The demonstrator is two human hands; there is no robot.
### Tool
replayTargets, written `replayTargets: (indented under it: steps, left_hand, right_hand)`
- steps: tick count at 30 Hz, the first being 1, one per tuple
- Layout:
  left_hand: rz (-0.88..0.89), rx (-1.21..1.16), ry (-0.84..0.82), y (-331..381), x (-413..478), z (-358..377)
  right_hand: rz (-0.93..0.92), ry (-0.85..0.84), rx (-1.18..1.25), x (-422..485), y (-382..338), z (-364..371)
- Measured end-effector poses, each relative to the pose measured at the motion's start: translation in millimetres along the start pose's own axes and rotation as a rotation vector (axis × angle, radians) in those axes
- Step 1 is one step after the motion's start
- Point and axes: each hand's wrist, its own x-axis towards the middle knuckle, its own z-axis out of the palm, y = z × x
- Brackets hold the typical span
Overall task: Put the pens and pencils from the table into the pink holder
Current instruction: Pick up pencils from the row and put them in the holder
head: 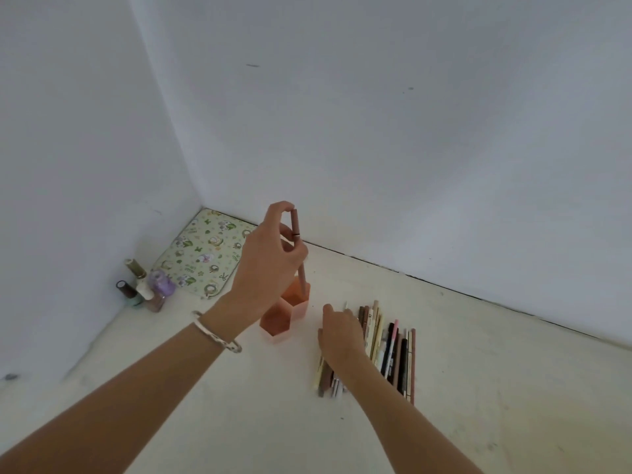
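White walls meet in a corner behind a pale worktop [239, 405], and near that corner stands the pink holder [285, 311], made of six-sided cups joined together. I can see two cups for sure; the hand hides whether there are more. One pinkish-brown pen [298, 249] stands almost straight up with its lower end going down into the back cup. The left hand [270, 261] has its grip closed on this pen, fingertips pinching near the top. To do this step well, I think the hand should keep the pen straight over the cup, lower it until it touches the bottom, then let go softly so the light holder does not tip or slide. Just beside the holder, to the right, lies the row of pens and pencils [386, 350], side by side and touching. I count about fifteen, but some are under the right hand [342, 336], so I cannot be sure. That hand rests on the left part of the row, and I cannot tell if its grip is closed on one yet. Farther left, by the wall, stand about five small nail polish bottles [145, 289], and one flowery cloth mat [201, 254] lies in the corner. One pale bracelet [217, 333] sits on the left wrist.
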Motion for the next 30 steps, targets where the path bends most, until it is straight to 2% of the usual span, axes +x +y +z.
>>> replayTargets:
  steps: [3, 6, 10, 13, 16, 19, 22, 26, 30]
  left_hand:
    - [-0.036, -0.058, -0.002, -11, -2, -8]
    - [0.002, -0.072, 0.084, -17, 0, -21]
    - [0.127, -0.083, 0.270, -31, 7, -39]
    - [0.166, -0.001, 0.262, -48, 2, -37]
    - [0.186, 0.145, 0.216, -71, -6, -29]
    - [0.202, 0.320, 0.135, -91, -14, -24]
    - [0.253, 0.452, 0.164, -100, -22, -25]
    - [0.187, 0.275, 0.262, -91, -22, -39]
    - [0.189, 0.143, 0.293, -64, -26, -42]
  right_hand:
    - [-0.028, -0.001, -0.039, 0, -8, 10]
    - [0.019, 0.052, 0.204, -1, -11, 4]
    - [0.134, 0.369, 0.726, 6, -3, -41]
    - [0.115, 0.616, 0.957, 10, 1, -82]
    - [0.016, 0.784, 1.087, 6, -7, -108]
    - [-0.094, 0.860, 1.150, 0, -24, -117]
    - [-0.146, 0.868, 1.213, -2, -43, -112]
    - [-0.241, 0.811, 1.103, 2, -70, -93]
    - [-0.364, 0.641, 0.739, 10, -80, -64]
